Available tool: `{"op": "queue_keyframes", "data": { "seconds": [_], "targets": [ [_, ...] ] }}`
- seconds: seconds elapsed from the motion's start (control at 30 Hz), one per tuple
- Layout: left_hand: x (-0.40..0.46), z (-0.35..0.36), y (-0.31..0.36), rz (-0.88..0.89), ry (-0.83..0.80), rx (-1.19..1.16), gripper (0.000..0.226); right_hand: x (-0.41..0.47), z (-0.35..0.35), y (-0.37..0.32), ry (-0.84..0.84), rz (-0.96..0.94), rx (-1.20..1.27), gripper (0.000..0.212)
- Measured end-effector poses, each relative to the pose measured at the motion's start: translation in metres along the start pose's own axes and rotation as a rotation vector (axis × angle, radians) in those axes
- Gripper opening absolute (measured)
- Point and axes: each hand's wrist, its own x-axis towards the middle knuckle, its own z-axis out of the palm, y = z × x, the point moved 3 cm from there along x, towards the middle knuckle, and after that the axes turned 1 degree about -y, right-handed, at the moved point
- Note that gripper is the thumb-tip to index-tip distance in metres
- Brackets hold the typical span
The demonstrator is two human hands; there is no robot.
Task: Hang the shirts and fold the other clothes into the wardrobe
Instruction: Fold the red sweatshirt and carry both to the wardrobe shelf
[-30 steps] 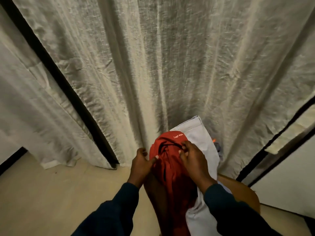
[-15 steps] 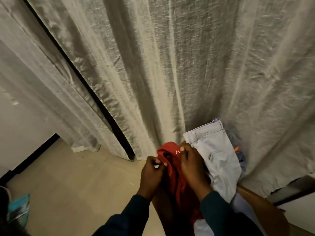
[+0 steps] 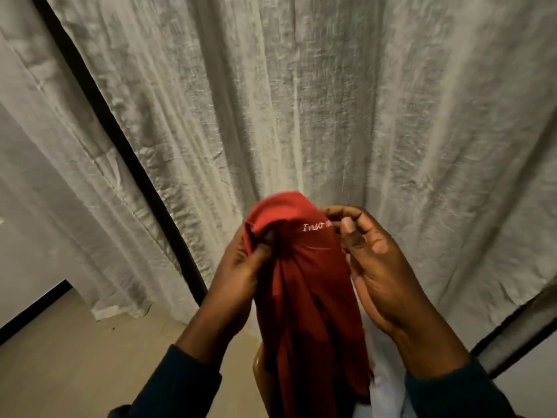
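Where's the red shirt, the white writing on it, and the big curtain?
red shirt point(image 3: 307, 297), head view, hanging folds.
white writing point(image 3: 316, 227), head view, letters near the top.
curtain point(image 3: 301, 101), head view, middle pleats.

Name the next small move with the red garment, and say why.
Probably draw the hands apart to spread it open. The left hand and right hand pinch the bunched top edge of the red garment, which hangs twisted, so its type can't be told.

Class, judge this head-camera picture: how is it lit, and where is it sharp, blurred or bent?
Head view: dim, warm light; the red garment with white lettering and both hands are fairly sharp; the pale crinkled curtain smears near the top; the black vertical strip leans with wide-angle distortion.
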Motion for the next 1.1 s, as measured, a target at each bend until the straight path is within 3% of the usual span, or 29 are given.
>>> {"op": "queue_keyframes", "data": {
  "seconds": [0.03, 0.1, 0.17, 0.2, 0.3, 0.4, 0.47, 0.53, 0.57, 0.6, 0.63, 0.73, 0.8, 0.9, 0.97, 1.1],
  "targets": [
    [0.003, -0.003, 0.018, 0.058, 0.025, -0.028, 0.040, 0.001, 0.000, 0.001, 0.017, -0.003, -0.095, 0.039],
    [0.008, -0.007, 0.048, 0.164, 0.024, -0.038, 0.036, 0.003, 0.002, 0.017, 0.050, 0.085, -0.322, 0.023],
    [0.006, -0.015, 0.071, 0.247, -0.008, 0.066, 0.023, -0.001, 0.014, 0.039, -0.061, 0.175, -0.598, 0.022],
    [0.005, -0.019, 0.077, 0.270, -0.019, 0.143, 0.022, -0.002, 0.022, 0.047, -0.113, 0.188, -0.613, 0.024],
    [-0.001, -0.039, 0.089, 0.357, 0.067, 0.291, 0.032, 0.003, 0.044, 0.036, -0.110, 0.084, -0.554, 0.013],
    [-0.017, -0.077, 0.115, 0.503, 0.266, 0.193, 0.045, 0.016, 0.046, -0.003, 0.040, -0.140, -0.429, 0.020],
    [-0.030, -0.108, 0.124, 0.578, 0.311, 0.282, 0.063, 0.022, 0.045, -0.020, 0.124, -0.155, -0.150, 0.024],
    [-0.029, -0.122, 0.116, 0.406, 0.078, 0.423, 0.066, 0.031, 0.056, -0.019, 0.045, 0.010, 0.066, 0.026],
    [-0.032, -0.129, 0.104, 0.265, -0.066, 0.520, 0.053, 0.033, 0.064, -0.016, -0.088, 0.060, 0.024, 0.027],
    [-0.033, -0.139, 0.094, 0.188, -0.093, 0.601, 0.035, 0.035, 0.070, -0.020, -0.123, 0.088, -0.033, 0.027],
    [-0.032, -0.151, 0.094, 0.178, -0.028, 0.630, 0.029, 0.040, 0.072, -0.024, -0.137, 0.056, -0.088, 0.026],
    [-0.034, -0.188, 0.112, 0.261, 0.284, 0.412, 0.034, 0.046, 0.076, -0.023, -0.122, -0.045, -0.074, 0.026],
    [-0.032, -0.193, 0.120, 0.256, 0.318, 0.379, 0.043, 0.046, 0.088, -0.008, -0.198, 0.044, 0.015, 0.031],
    [-0.025, -0.203, 0.116, 0.220, 0.417, 0.406, 0.037, 0.046, 0.110, 0.003, -0.215, 0.049, 0.045, 0.016],
    [-0.026, -0.210, 0.120, 0.208, 0.391, 0.381, 0.038, 0.044, 0.112, 0.003, -0.232, 0.058, 0.016, 0.006],
    [-0.029, -0.226, 0.140, 0.268, 0.395, 0.418, 0.049, 0.032, 0.123, 0.015, -0.402, 0.188, -0.166, 0.009]
  ]
}}
